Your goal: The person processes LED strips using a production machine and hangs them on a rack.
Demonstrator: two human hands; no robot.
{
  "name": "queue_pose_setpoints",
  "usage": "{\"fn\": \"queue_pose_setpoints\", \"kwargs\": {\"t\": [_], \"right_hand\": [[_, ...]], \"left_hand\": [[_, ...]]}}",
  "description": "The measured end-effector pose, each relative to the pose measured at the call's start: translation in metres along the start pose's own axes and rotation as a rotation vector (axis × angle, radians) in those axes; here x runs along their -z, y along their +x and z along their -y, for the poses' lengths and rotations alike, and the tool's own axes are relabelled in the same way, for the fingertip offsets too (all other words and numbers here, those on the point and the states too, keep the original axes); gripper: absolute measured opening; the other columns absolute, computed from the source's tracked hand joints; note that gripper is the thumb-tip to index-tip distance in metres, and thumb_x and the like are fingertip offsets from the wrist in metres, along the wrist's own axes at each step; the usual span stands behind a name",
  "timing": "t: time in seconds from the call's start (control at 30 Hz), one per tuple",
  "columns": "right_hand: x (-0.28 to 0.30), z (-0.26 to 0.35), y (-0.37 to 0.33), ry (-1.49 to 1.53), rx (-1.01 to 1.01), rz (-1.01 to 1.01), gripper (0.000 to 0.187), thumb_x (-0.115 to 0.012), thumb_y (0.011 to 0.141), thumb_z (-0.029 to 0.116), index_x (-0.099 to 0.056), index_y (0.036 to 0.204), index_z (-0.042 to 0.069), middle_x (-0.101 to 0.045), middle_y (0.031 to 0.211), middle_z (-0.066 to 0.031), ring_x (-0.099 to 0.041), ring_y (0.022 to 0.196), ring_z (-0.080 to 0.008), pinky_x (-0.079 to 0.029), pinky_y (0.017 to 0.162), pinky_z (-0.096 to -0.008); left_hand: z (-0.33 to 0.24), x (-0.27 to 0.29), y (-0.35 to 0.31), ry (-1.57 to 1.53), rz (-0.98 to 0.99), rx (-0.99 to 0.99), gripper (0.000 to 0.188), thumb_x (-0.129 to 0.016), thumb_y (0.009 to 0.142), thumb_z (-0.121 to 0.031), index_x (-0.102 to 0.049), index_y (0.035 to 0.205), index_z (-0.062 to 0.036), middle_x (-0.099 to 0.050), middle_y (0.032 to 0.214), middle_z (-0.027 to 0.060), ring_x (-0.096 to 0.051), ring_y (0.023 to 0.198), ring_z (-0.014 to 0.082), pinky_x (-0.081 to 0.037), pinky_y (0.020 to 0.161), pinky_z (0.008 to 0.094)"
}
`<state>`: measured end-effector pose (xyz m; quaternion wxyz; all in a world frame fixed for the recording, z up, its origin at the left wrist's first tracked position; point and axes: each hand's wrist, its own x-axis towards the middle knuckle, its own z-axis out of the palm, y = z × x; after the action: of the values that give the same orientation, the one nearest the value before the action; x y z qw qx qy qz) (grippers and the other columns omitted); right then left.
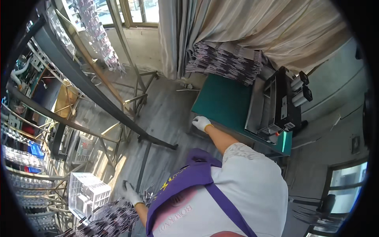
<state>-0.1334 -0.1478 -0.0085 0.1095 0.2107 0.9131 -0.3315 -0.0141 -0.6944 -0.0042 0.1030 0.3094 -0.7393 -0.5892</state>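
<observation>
My right hand (202,123), in a white glove with a yellow cuff, hovers by the front edge of the green-topped table (221,98). Its fingers are curled in, and nothing shows in them. My left hand (131,193), gloved the same way, reaches low to the left beside a thin dark pole. Its fingers look stretched out, with dark fingertips. Under my left forearm hangs a bundle of dark and pale fringed strips (108,217); whether the hand touches it is unclear. A pile of similar strips (227,61) lies at the table's far end.
A black machine with two cylinders (282,100) stands on the table's right. A long dark curved rail (94,85) crosses from upper left to mid-floor. Metal racks with hanging strips (92,31) fill the left. A white plastic crate (89,193) stands low left. Curtains (252,23) hang behind.
</observation>
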Motion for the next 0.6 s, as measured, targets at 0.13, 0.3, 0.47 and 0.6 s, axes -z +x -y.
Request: {"fn": "queue_pose_setpoints", "kwargs": {"t": [0.13,0.3,0.47,0.6], "right_hand": [[0.101,-0.07,0.018,0.234,-0.148,-0.554,0.033,-0.061,0.09,0.03,-0.07,0.115,0.01,-0.071,0.111,-0.014,-0.066,0.109,-0.0318,-0.051,0.093,-0.0393],[0.264,-0.123,0.061,0.315,-0.335,-1.098,0.039,-0.059,0.091,0.03,-0.065,0.123,0.009,-0.069,0.119,-0.0144,-0.066,0.11,-0.0329,-0.05,0.097,-0.0412],[0.386,-0.182,0.124,0.281,-0.39,-1.131,0.061,-0.064,0.081,0.042,-0.059,0.131,0.007,-0.063,0.124,-0.0248,-0.062,0.112,-0.0431,-0.049,0.097,-0.0465],[0.424,-0.221,0.175,0.497,-0.633,-1.108,0.068,-0.07,0.076,0.047,-0.06,0.124,-0.001,-0.065,0.119,-0.0279,-0.064,0.111,-0.0419,-0.05,0.098,-0.046]], "left_hand": [[-0.004,-0.11,-0.035,0.069,0.452,0.281,0.04,-0.06,0.096,-0.023,-0.059,0.128,0.0002,-0.054,0.074,-0.0002,-0.046,0.059,0.007,-0.039,0.053,0.0235],[-0.034,-0.199,-0.023,0.151,0.531,0.268,0.036,-0.059,0.095,-0.021,-0.06,0.125,-0.0007,-0.056,0.075,0.0011,-0.048,0.058,0.0081,-0.041,0.052,0.0238],[-0.072,-0.286,-0.052,0.075,0.573,0.241,0.038,-0.059,0.095,-0.02,-0.059,0.127,0.001,-0.056,0.077,0.0016,-0.05,0.062,0.0076,-0.042,0.054,0.023],[-0.085,-0.335,-0.081,0.095,0.704,0.228,0.039,-0.06,0.096,-0.019,-0.06,0.129,0.0006,-0.06,0.082,0.0026,-0.054,0.067,0.0079,-0.045,0.057,0.0228]]}}
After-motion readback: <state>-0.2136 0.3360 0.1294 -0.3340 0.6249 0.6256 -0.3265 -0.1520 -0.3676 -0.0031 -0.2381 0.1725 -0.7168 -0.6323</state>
